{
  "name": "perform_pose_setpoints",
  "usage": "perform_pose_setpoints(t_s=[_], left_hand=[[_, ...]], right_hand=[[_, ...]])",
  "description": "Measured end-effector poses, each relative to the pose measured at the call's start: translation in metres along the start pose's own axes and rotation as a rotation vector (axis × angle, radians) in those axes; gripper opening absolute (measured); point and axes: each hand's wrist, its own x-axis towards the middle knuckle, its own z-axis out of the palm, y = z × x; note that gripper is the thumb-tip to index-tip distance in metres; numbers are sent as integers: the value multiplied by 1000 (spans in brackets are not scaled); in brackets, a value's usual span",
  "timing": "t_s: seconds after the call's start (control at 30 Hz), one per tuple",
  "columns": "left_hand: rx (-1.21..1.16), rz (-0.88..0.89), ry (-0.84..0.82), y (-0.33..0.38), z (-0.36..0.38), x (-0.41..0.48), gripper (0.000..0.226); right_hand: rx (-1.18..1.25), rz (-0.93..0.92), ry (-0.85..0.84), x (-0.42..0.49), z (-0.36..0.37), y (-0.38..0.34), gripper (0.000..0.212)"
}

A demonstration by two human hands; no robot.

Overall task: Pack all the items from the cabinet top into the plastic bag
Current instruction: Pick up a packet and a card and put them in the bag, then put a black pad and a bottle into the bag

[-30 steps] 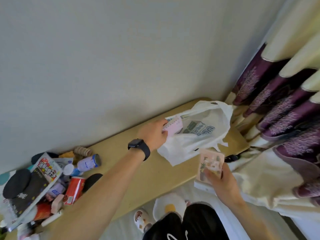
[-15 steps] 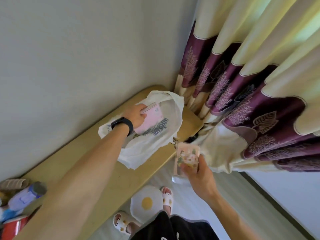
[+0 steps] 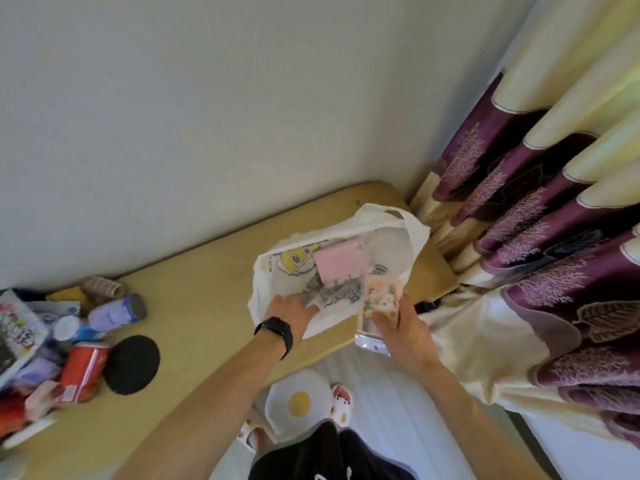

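Note:
A white printed plastic bag (image 3: 408, 230) lies open on the right end of the wooden cabinet top (image 3: 207, 282). A pink notebook (image 3: 341, 263) rests inside it. My left hand (image 3: 289, 313), with a black watch on the wrist, grips the bag's near edge. My right hand (image 3: 398, 323) holds a small illustrated packet in a clear sleeve (image 3: 379, 303) at the bag's right front edge. A heap of items sits at the far left: a red box (image 3: 81, 370), a purple-white bottle (image 3: 116, 313), a black round pad (image 3: 131, 365), a snack bag (image 3: 17, 327).
A plain wall runs behind the cabinet. Purple and cream curtains (image 3: 540, 220) hang right of the bag, touching the cabinet's end. Below the cabinet edge are an egg-shaped mat (image 3: 299, 401) and slippered feet on a pale floor.
My left hand has let go of the pink notebook, which now lies in the bag, and moved back to the bag's near edge. My right hand brought the packet up to the bag.

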Motion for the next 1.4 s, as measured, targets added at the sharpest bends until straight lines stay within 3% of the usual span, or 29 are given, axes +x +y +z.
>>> perform_pose_setpoints(t_s=[0.2,0.3,0.37,0.4,0.47,0.5,0.57,0.7,0.9,1.0,1.2,1.4], left_hand=[[66,-49,8,-33,40,-54,46],[-20,-73,17,-36,57,-75,48],[-100,-86,41,-37,64,-85,46],[-142,-99,58,-37,67,-89,49],[-199,-144,95,-36,73,-93,57],[-213,-174,116,-36,77,-95,59],[-238,-225,150,-39,82,-97,58],[-316,-248,228,-46,87,-107,54],[-721,-494,454,-53,116,-150,59],[-846,-625,365,-66,156,-181,60],[-1024,-847,159,-100,243,-242,60],[-1087,-921,19,-142,315,-271,68]], right_hand=[[-78,97,-233,61,39,-26,61],[-64,90,-355,70,66,-39,45],[-30,78,-418,68,86,-46,47],[-72,54,-421,65,94,-47,53],[-409,-56,-385,62,104,-38,63],[-593,-103,-357,58,108,-32,64],[-730,-122,-374,48,111,-21,61],[-771,-186,-410,32,112,-14,53],[-567,-537,-201,-15,133,-38,43],[-497,-704,-201,-47,166,-51,40],[-646,-847,-429,-86,256,-79,40],[-920,-787,-637,-79,353,-121,52]])
